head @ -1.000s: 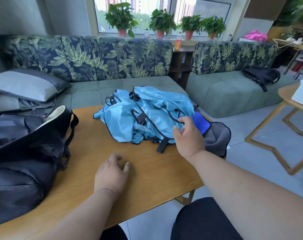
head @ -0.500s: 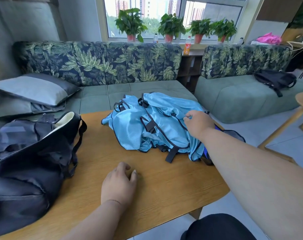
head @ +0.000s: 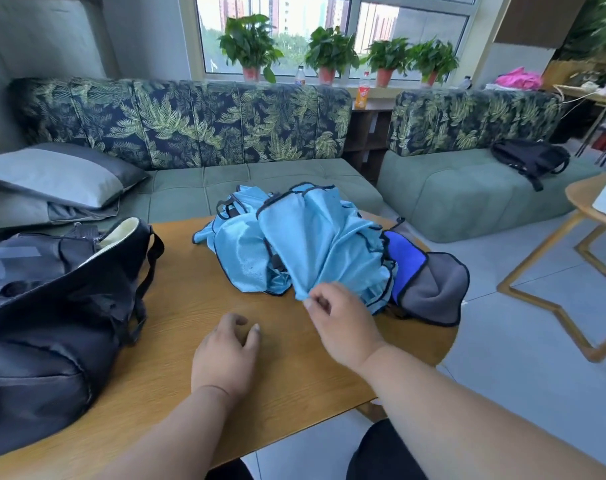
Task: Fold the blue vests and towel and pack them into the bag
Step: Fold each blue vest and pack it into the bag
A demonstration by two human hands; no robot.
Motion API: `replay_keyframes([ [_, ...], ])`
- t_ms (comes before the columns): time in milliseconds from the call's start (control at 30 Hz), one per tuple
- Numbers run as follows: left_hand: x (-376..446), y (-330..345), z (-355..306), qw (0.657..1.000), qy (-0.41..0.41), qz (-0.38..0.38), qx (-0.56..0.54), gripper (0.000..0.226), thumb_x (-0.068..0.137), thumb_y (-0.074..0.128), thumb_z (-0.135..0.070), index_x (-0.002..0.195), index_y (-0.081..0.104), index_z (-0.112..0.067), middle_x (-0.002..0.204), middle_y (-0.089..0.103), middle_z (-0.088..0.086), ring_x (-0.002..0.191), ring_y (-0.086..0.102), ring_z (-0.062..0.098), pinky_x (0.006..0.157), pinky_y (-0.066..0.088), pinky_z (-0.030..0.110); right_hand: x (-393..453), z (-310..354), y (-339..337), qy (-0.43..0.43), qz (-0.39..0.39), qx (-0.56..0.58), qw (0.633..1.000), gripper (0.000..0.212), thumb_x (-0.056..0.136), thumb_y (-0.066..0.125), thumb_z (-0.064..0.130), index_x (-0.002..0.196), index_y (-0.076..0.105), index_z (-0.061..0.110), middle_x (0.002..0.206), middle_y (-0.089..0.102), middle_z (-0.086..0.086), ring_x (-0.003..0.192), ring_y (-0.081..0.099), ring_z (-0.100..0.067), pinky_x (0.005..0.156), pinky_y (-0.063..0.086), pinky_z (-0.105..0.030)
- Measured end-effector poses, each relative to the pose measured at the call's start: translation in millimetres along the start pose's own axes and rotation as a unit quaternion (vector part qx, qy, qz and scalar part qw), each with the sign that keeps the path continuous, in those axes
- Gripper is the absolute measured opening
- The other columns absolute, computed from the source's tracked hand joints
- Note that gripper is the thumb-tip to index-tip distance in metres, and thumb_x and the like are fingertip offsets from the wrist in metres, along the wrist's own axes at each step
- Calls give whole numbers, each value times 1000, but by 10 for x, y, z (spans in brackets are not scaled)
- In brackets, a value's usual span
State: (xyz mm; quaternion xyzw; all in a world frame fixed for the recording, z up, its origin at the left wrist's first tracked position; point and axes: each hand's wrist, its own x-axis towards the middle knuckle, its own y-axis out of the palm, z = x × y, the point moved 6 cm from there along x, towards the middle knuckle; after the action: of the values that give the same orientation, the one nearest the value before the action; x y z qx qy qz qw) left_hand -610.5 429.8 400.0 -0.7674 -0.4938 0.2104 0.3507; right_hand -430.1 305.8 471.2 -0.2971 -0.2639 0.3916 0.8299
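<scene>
A round wooden table (head: 176, 368) stands by a green sofa with leafy back cushions (head: 190, 123). Potted plants (head: 249, 46) line the window sill. The heap of light blue vests (head: 294, 244) lies on the table, next to a blue and grey towel (head: 429, 285). The right hand (head: 343, 323) pinches a vest edge. The left hand (head: 225, 358) rests loosely curled on the table, holding nothing. The big black bag (head: 52, 317) sits open on the left.

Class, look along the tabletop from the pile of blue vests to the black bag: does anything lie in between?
Nothing visible does. Bare wooden table separates the blue vests from the black bag, whose mouth gapes open. The left hand rests nearer the person, outside that path.
</scene>
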Motion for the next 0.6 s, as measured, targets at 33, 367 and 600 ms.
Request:
replay_keyframes([
  [33,1,-1,23,1000,-3,0,-25,22,101,51,-55,112,55,-36,101,66,-8,98,61,21,82,47,37,-94,29,86,-10,14,4,1000,21,99,63,32,80,58,27,81,53,13,80,51,-4,75,42,-24],
  [367,-177,-40,1,897,-114,148,-401,50,91,67,-60,114,78,-18,110,80,1,108,75,23,103,54,48,-748,206,820,-113,186,-39,975,14,94,67,42,97,73,30,104,58,3,109,51,-18,101,40,-33],
  [600,-364,-360,482,901,-192,13,-388,19,102,62,-33,105,72,-17,101,79,7,96,76,28,94,60,52,-751,107,601,0,133,6,991,15,94,64,43,104,69,33,109,58,16,105,54,-4,98,47,-25],
])
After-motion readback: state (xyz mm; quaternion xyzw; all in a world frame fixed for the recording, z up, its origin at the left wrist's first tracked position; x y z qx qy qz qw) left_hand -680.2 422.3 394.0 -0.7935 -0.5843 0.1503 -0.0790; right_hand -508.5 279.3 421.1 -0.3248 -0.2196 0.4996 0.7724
